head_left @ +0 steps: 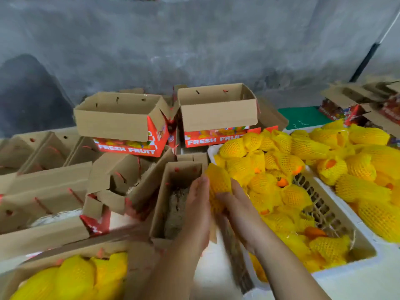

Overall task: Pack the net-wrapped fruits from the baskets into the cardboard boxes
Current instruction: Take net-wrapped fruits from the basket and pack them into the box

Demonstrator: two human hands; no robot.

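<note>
A bare grey concrete wall stands ahead of me. At its foot on my right lies a green mat. A dark pipe slants down the wall at far right, a white cable above it.

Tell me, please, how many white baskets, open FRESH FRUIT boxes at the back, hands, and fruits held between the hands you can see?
White baskets: 2
FRESH FRUIT boxes at the back: 2
Hands, left hand and right hand: 2
Net-wrapped fruit held between them: 1
Total: 7
</note>
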